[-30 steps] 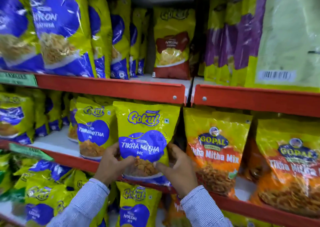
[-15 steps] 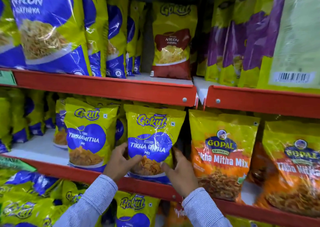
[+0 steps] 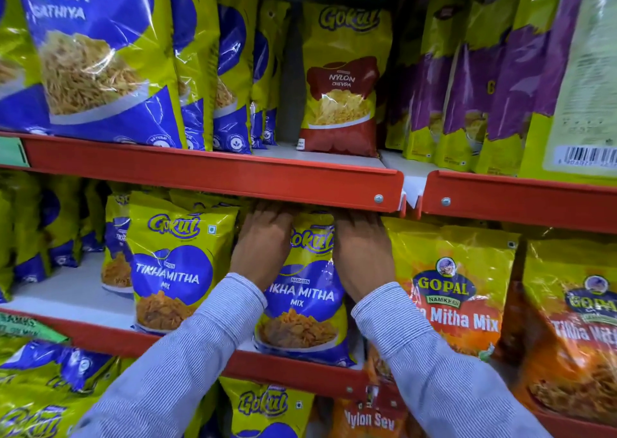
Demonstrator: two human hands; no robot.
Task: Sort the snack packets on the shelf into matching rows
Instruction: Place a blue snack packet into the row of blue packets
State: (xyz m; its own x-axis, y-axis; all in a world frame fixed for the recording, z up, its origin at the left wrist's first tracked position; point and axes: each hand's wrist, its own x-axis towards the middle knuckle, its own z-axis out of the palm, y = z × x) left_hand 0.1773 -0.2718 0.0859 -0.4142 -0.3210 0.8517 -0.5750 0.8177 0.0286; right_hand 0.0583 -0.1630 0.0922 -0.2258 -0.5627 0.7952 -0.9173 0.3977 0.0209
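Counted by kind, visible items only.

Red shelf rails: three levels, the top one (image 3: 213, 174) in two sections.

Top shelf: at least five blue-and-yellow packets (image 3: 96, 57) in a row; one yellow-and-red packet (image 3: 340, 80); about four purple-and-yellow packets (image 3: 467, 97), overlap prevents firm count; one packet turned back-out, barcode showing (image 3: 584, 80).

Middle shelf: two blue-and-yellow mix packets at front (image 3: 173, 270) (image 3: 302, 307), more behind, number unclear; two orange packets (image 3: 457, 290) (image 3: 574, 331).

Bottom shelf: several blue-and-yellow packets (image 3: 267, 407), partly cut off, not countable; one orange packet (image 3: 367, 421).

Hands: two, left hand (image 3: 263, 244), right hand (image 3: 360, 247).

Green shelf labels: two (image 3: 13, 152) (image 3: 26, 326).
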